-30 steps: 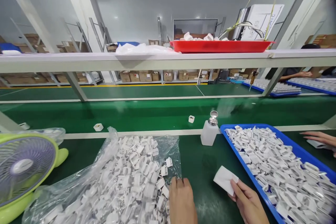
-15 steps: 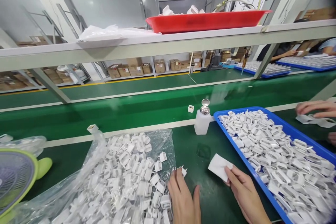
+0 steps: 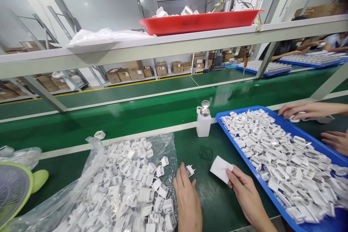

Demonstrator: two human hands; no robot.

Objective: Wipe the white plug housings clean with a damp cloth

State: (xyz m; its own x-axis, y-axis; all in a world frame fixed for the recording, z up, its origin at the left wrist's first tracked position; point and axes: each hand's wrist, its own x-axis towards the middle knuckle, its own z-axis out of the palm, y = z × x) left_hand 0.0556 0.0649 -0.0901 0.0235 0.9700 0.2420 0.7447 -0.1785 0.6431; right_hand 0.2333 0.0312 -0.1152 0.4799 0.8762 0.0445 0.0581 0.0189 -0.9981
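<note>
1. Well, the small white plug lies on the green work surface with its long axis on a slant, its metal pins pointing up and to the right, away from the person.
2. It sits just beyond the fingertips of the left hand, a little past the edge of the clear plastic bag. From here I can't tell whether a finger is actually touching it.
3. That left hand is partly open, its fingers loosely parted and curving forward. It doesn't appear to have hold of anything.
4. The right hand is pinching a white cloth wipe between thumb and fingers, with the wipe's free end sticking out towards the plug.
5. The bag, to the left of the left hand, is heaped with white plug housings. To the right of the right hand, a blue tray is piled with more white parts, and the hand is near its rim.
6. Ahead, between bag and tray, stands a white dispenser bottle with a metal pump top.
7. A co-worker's two hands rest at the far right, one reaching over the blue tray's edge.
</note>
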